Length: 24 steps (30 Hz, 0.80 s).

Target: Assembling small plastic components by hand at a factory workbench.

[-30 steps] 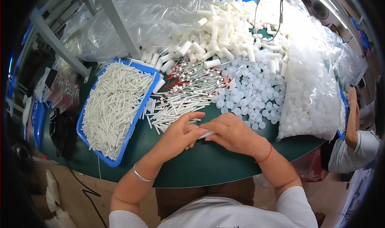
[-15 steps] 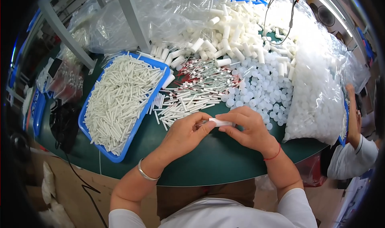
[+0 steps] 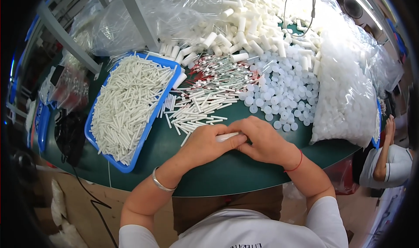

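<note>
A short white plastic tube (image 3: 226, 137) lies in my left hand (image 3: 204, 144), whose fingers and thumb close around it. My right hand (image 3: 262, 139) meets it from the right, its curled fingers over the tube's right end and hiding that end. The two hands touch above the near part of the green table (image 3: 205, 178). Just beyond them is a heap of thin white rods (image 3: 200, 108), and farther on are wired pieces (image 3: 222, 73) with red and pale leads. Translucent round caps (image 3: 279, 101) are spread beyond my right hand.
At the left stands a blue tray (image 3: 131, 163) heaped with thin white sticks (image 3: 126, 104). Thick white tubes (image 3: 253, 29) pile up at the back. A full clear bag (image 3: 345, 104) sits at the right. Grey metal legs (image 3: 137, 16) rise at back left. Another person (image 3: 386, 160) works at far right.
My right hand has moved left and closed over the tube's right end, so less of the tube shows. My left hand remains around it. The view has shifted slightly.
</note>
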Each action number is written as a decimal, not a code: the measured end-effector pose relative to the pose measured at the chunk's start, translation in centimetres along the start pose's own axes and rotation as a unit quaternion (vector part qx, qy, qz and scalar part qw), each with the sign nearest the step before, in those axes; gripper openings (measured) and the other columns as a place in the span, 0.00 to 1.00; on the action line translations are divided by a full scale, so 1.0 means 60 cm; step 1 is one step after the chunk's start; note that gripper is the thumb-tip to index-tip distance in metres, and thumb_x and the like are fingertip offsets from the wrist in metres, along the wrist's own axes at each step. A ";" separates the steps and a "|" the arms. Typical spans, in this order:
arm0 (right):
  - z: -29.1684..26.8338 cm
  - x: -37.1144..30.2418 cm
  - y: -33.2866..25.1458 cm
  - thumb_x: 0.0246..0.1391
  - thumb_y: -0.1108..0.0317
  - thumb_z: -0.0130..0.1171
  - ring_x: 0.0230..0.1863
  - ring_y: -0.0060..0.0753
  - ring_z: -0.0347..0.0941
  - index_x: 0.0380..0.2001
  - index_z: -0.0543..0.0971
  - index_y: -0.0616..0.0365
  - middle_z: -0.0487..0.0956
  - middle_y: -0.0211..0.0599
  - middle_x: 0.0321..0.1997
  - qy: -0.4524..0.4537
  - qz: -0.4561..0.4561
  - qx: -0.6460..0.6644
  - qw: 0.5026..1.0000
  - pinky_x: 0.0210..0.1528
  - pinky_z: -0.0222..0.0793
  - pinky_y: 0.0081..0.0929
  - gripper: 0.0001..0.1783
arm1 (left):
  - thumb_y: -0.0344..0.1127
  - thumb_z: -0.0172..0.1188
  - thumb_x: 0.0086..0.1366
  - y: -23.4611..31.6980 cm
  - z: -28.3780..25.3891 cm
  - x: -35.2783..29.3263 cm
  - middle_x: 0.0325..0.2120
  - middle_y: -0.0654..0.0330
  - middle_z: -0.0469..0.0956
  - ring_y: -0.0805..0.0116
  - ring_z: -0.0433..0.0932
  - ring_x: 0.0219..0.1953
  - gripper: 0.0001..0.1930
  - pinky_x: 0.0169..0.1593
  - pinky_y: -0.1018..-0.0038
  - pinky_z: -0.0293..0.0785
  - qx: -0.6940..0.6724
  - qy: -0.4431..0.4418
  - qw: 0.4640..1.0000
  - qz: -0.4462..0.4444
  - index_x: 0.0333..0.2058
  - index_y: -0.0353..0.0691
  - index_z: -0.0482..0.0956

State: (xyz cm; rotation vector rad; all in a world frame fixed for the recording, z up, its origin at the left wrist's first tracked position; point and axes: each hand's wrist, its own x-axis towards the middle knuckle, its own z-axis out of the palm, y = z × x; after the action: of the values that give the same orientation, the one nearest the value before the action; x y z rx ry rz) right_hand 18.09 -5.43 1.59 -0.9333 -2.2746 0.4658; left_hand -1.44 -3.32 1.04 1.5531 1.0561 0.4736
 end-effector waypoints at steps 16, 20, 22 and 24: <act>0.009 0.032 0.030 0.54 0.66 0.65 0.49 0.30 0.72 0.45 0.75 0.63 0.72 0.38 0.54 0.027 0.214 0.456 0.864 0.53 0.69 0.30 0.18 | 0.60 0.41 0.70 0.005 0.005 0.006 0.21 0.67 0.69 0.81 0.65 0.22 0.25 0.23 0.84 0.60 -0.122 0.068 0.988 0.064 0.32 0.42 0.73; -0.008 0.044 0.014 0.55 0.53 0.63 0.46 0.34 0.75 0.60 0.66 0.61 0.74 0.41 0.52 -0.065 0.198 0.584 0.784 0.50 0.73 0.33 0.35 | 0.56 0.45 0.69 0.044 0.003 -0.006 0.18 0.69 0.66 0.82 0.61 0.18 0.22 0.19 0.84 0.53 -0.219 -0.007 0.976 0.005 0.28 0.43 0.70; -0.014 0.050 -0.010 0.56 0.52 0.61 0.46 0.35 0.76 0.61 0.66 0.59 0.77 0.41 0.49 -0.085 0.191 0.600 0.772 0.50 0.74 0.34 0.35 | 0.51 0.46 0.68 0.058 0.004 -0.020 0.19 0.69 0.66 0.82 0.60 0.16 0.17 0.17 0.84 0.52 -0.277 -0.022 0.960 0.030 0.30 0.43 0.71; -0.024 0.058 -0.040 0.56 0.53 0.61 0.46 0.35 0.76 0.59 0.69 0.59 0.78 0.41 0.48 -0.071 0.191 0.591 0.781 0.50 0.75 0.36 0.32 | 0.50 0.49 0.65 0.076 0.002 -0.035 0.19 0.68 0.67 0.82 0.61 0.18 0.18 0.18 0.83 0.52 -0.297 -0.009 0.954 0.043 0.31 0.40 0.72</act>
State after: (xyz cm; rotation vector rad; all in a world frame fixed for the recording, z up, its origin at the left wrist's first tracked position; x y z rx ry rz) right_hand 15.94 -4.44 5.37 -0.6267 -1.3499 1.8895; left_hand -0.77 -4.90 5.77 1.0625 0.7365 0.7571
